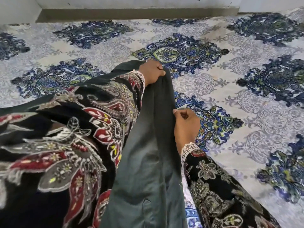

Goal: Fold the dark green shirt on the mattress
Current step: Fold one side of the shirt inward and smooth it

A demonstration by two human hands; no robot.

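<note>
The dark green shirt (148, 153) hangs in a long drape down the middle of the view, lifted off the mattress (246, 99). My left hand (153, 72) is shut on its upper edge, farther from me. Lower down, my right hand (185, 127) pinches the shirt's right edge between thumb and fingers. Both arms wear black sleeves embroidered in red, white and grey. My left sleeve covers the shirt's left side, and its lower end runs out of view at the bottom.
The mattress carries a white and grey cover with large blue and green medallions. A white wall (148, 3) with a dull olive skirting strip (131, 14) borders its far side. Open mattress surface lies to the right and ahead.
</note>
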